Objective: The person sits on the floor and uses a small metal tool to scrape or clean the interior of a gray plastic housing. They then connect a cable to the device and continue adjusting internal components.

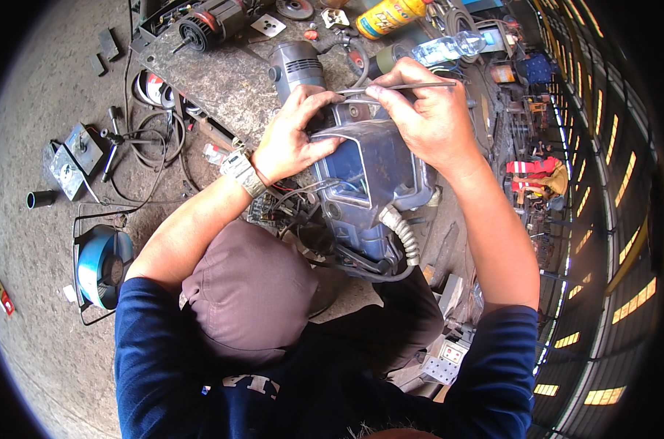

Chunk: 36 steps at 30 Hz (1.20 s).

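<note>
Single head view, left fisheye of a side-by-side pair worn on the head. Looks steeply down, upright, not mirrored. Near: navy sleeves [153, 344] loom large at the lower edge, forearms run up the frame, left hand [292, 139] and right hand [434, 121] sit above centre over the metal case [390, 161]. Very wide: concrete floor [36, 183] out at left, cluttered bench top [222, 84] along the top, yellow-lit slits [634, 300] at right. Straight edges bow there; rim fades to black.
</note>
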Motion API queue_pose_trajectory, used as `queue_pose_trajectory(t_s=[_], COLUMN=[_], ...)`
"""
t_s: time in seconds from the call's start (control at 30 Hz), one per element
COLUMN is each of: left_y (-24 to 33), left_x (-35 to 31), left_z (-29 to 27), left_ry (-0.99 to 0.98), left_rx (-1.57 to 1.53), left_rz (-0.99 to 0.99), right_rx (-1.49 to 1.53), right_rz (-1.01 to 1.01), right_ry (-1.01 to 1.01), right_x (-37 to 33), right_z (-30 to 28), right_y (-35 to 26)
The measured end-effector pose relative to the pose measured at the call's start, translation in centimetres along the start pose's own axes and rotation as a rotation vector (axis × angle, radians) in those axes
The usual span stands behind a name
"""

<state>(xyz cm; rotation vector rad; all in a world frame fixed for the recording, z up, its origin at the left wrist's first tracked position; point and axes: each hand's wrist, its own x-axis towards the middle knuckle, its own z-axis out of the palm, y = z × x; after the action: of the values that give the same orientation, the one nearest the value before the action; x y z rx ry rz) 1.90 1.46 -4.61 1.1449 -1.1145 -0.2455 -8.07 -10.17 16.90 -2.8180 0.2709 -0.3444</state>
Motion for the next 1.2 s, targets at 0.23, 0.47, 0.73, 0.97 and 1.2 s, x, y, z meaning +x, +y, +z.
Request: queue_pose_trajectory(t_s=[0.23, 0.47, 0.73, 0.97, 1.2], left_y=[0.21, 0.14, 0.0, -0.13, 0.0], left_x=[0.07, 0.06, 0.01, 0.17, 0.16], left_z=[0.04, 0.11, 0.03, -0.01, -0.06], left_ry=[0.003, -0.004, -0.001, -0.011, -0.008], left_rx=[-0.006, -0.022, -0.018, -0.015, -0.007], left_rz=[-0.004, -0.011, -0.004, 0.004, -0.002], right_rx=[-0.03, -0.084, 0.008, 0.026, -0.085], right_rz=[0.015, 0.057, 0.101, -0.029, -0.046], right_ry=[-0.042, -0.08, 0.014, 0.004, -0.083], right_x=[0.04, 0.37, -0.01, 0.12, 0.48], right_z=[-0.19, -0.34, -0.12, 0.31, -0.17], right_y=[-0.52, -0.71, -0.83, -0.25, -0.71])
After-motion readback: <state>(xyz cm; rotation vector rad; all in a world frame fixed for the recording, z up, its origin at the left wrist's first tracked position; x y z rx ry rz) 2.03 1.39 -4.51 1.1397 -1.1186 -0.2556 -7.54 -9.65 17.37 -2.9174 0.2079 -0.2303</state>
